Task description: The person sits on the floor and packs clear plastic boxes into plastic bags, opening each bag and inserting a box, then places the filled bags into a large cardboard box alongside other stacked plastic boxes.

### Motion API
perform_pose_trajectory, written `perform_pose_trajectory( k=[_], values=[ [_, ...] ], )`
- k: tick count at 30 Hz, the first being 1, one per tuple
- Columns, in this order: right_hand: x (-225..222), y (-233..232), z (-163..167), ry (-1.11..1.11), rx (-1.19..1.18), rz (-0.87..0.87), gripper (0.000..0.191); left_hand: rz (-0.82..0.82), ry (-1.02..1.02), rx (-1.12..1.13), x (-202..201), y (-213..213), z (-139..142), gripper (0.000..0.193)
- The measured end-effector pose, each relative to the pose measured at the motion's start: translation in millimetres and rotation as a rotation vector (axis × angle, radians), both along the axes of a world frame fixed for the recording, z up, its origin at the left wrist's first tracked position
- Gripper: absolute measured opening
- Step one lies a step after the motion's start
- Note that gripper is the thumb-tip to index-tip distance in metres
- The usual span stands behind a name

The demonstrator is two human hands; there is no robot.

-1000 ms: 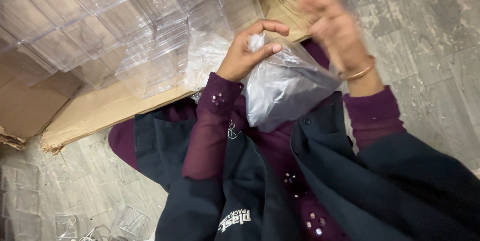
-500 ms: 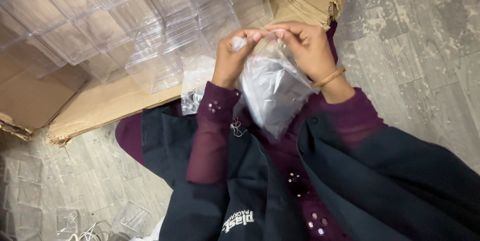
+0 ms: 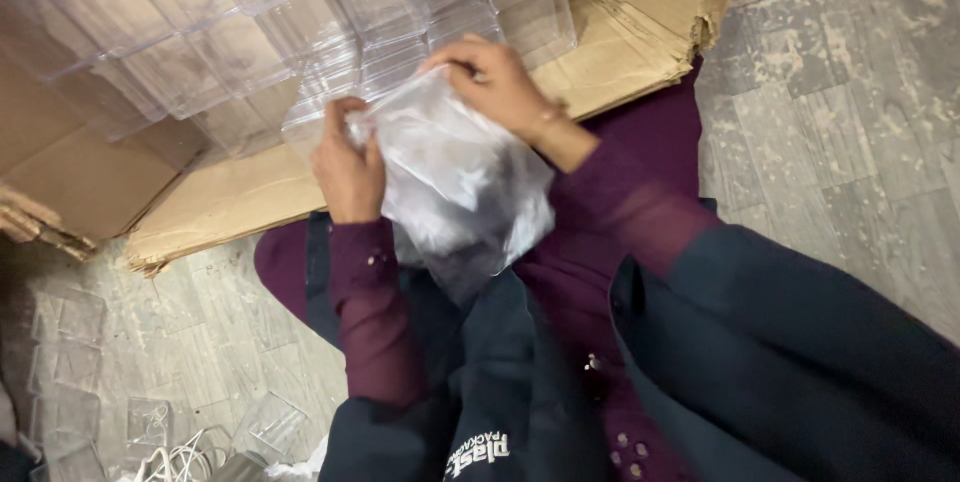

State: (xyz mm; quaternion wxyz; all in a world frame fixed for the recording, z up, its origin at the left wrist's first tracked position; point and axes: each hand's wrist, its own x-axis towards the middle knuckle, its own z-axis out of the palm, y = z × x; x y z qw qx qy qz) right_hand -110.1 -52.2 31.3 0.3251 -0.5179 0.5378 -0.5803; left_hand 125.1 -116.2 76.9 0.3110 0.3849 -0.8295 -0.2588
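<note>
Over the person's lap, a clear plastic bag (image 3: 455, 182) hangs between both hands, its bulk sagging toward 6 o'clock onto the dark apron and purple clothing. At 9 o'clock of the bag, the left hand (image 3: 350, 167) has its fingers curled closed over the bag's upper left corner, thumb side pressed against the film, so the plastic bunches out just above the knuckles. At 12 to 1 o'clock of the bag, the right hand (image 3: 495, 82) arches over the top edge with fingers bent down and pinched onto the film; the fingertips are hidden behind the plastic, so exactly how tightly they meet cannot be told. The bag's mouth runs between the two grips, and everything below lies outside the fingers, loose and wrinkled. Whatever sits inside is too blurred to make out.

Beyond the hands, toward 12 o'clock, rows of clear plastic boxes (image 3: 300, 32) fill an open cardboard carton (image 3: 640, 32) whose flaps lie flat on the grey tiled floor (image 3: 850, 112). Down at 7 o'clock, a few more clear containers (image 3: 265, 427) rest on the tiles, well apart from the bag.
</note>
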Motion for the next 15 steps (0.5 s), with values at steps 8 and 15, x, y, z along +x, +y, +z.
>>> perform_pose_trajectory(
  k=[8, 15],
  values=[
    [28.6, 30.2, 8.4, 0.618, -0.112, -0.275, 0.046, 0.018, 0.091, 0.140, -3.7, -2.0, -16.6, 0.038],
    [-5.8, 136.6, 60.6, -0.038, 0.052, -0.310, 0.036, -0.403, 0.563, 0.820, -54.0, 34.2, -14.3, 0.024]
  ],
)
